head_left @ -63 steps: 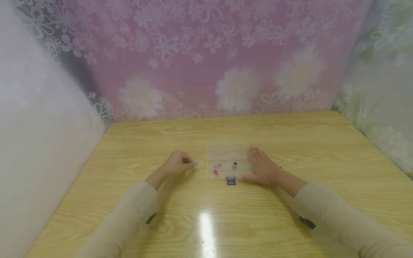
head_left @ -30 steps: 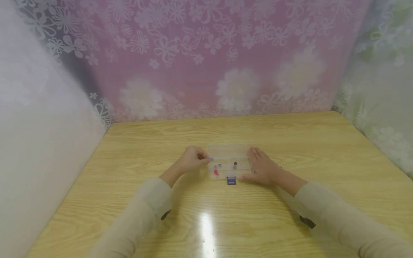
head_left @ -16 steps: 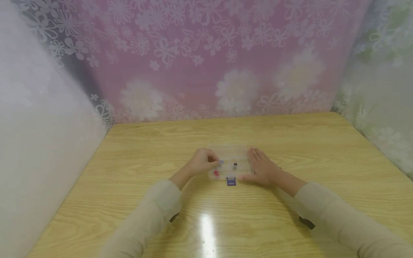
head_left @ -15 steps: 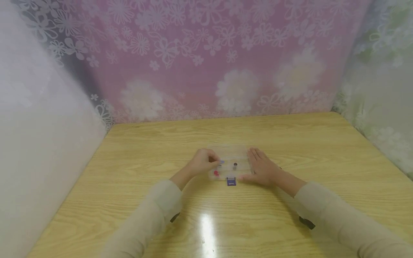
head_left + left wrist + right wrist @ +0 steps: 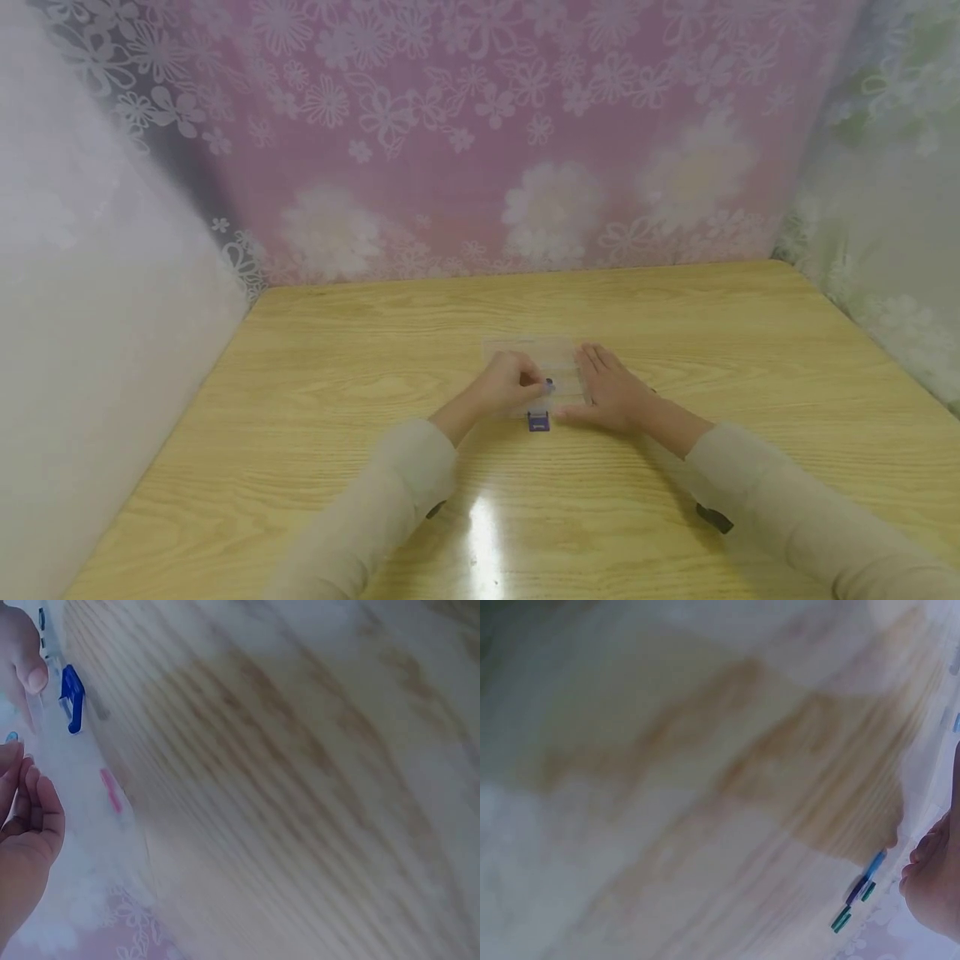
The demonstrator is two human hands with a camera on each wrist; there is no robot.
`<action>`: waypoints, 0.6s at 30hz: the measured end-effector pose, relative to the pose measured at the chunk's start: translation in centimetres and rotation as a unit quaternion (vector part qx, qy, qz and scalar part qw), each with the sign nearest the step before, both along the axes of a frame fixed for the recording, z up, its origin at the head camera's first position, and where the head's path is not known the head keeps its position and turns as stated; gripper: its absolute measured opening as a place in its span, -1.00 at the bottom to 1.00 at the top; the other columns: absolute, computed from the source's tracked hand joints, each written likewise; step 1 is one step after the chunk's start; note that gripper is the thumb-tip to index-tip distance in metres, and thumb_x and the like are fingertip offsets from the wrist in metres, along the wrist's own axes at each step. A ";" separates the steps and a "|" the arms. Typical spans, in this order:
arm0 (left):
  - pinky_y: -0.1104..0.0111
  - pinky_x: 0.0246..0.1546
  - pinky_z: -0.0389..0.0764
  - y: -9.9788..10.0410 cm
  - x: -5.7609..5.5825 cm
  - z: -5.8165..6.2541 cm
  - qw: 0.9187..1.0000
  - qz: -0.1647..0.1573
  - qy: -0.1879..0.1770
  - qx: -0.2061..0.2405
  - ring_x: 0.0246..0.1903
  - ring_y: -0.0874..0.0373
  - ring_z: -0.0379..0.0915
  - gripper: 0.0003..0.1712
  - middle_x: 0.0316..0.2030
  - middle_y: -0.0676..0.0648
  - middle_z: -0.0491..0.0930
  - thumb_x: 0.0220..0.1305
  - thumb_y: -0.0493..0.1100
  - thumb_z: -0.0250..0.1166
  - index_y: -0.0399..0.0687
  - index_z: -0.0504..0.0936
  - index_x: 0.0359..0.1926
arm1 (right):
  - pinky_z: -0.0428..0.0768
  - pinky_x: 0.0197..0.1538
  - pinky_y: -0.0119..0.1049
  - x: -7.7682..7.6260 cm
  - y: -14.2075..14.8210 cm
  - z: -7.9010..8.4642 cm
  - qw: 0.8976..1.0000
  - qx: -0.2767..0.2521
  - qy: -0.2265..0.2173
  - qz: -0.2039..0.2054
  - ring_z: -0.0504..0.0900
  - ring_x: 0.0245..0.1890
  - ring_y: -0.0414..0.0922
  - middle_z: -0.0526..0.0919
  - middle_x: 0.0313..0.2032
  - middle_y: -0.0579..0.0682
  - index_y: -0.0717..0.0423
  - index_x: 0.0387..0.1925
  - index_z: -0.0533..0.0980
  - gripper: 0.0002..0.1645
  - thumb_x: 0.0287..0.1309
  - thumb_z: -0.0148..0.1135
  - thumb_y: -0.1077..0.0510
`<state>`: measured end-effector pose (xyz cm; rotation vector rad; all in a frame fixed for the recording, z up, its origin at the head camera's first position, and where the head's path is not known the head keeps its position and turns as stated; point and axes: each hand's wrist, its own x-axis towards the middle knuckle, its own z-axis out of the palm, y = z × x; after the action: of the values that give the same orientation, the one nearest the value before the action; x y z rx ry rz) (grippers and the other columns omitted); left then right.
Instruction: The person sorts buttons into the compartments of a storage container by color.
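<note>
In the head view a clear plastic compartment box (image 5: pixel 561 354) lies with its lid raised on the wooden table. Its blue latch (image 5: pixel 538 422) faces me. My left hand (image 5: pixel 512 382) reaches over the box, pinching a small flat blue piece (image 5: pixel 11 737) between thumb and fingertips, close to a dark round piece (image 5: pixel 549 381) inside. A pink-red piece (image 5: pixel 111 791) shows through the clear wall in the left wrist view; my left hand covers it in the head view. My right hand (image 5: pixel 613 390) rests against the box's right side, fingers straight and thumb spread along the front.
Several small flat green and blue pieces (image 5: pixel 855 896) show near the right hand in the right wrist view; I cannot tell whether they lie inside the box. The wood-grain table (image 5: pixel 337 333) meets a pink flowered backdrop (image 5: pixel 450 167) at the back.
My left hand has carried the blue piece rightward from the table, over the box's left compartments, to the dark round piece. The right hand and box have stayed in place.
</note>
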<state>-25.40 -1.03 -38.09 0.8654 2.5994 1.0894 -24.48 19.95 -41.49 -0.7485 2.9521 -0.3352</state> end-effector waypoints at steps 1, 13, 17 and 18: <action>0.60 -0.38 0.49 0.2 0.0 0.0 1.000 -0.002 -0.002 0.000 -0.42 0.25 0.44 -0.88 -0.36 -0.14 0.63 0.17 -0.28 0.26 -0.27 0.67 -0.37 | -0.07 0.41 0.14 0.0 0.0 0.0 1.000 -0.001 0.000 0.000 -0.14 0.40 0.29 -0.11 0.38 0.44 0.49 0.35 -0.12 0.29 0.04 0.03 -0.47; 0.64 -0.55 0.38 1.7 0.2 -0.4 0.998 -0.012 0.028 -0.057 -0.59 0.34 0.29 -0.86 -0.51 -0.08 0.59 0.17 -0.28 0.25 -0.26 0.67 -0.47 | -0.05 0.40 0.15 -0.1 0.1 -0.2 1.000 0.000 0.011 0.006 -0.12 0.39 0.32 -0.09 0.36 0.47 0.53 0.33 -0.09 0.28 0.05 0.04 -0.45; 0.64 -0.60 0.39 2.0 0.4 -0.3 0.997 -0.002 0.020 -0.073 -0.65 0.35 0.30 -0.84 -0.53 -0.09 0.63 0.19 -0.27 0.25 -0.26 0.66 -0.48 | -0.06 0.40 0.14 -0.1 0.1 -0.2 1.000 0.000 0.010 0.006 -0.13 0.40 0.30 -0.10 0.36 0.46 0.52 0.33 -0.10 0.27 0.06 0.03 -0.45; 0.64 -0.59 0.40 2.1 0.4 -0.3 0.997 0.000 0.022 -0.076 -0.65 0.35 0.31 -0.84 -0.52 -0.09 0.64 0.19 -0.27 0.25 -0.26 0.67 -0.48 | -0.06 0.40 0.14 -0.1 0.1 -0.2 1.000 -0.002 0.012 0.007 -0.12 0.39 0.31 -0.09 0.36 0.47 0.53 0.33 -0.10 0.27 0.06 0.03 -0.44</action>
<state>-25.00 1.05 -38.39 0.8619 2.6766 0.8673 -24.57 20.02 -41.74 -0.7785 2.9675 -0.3323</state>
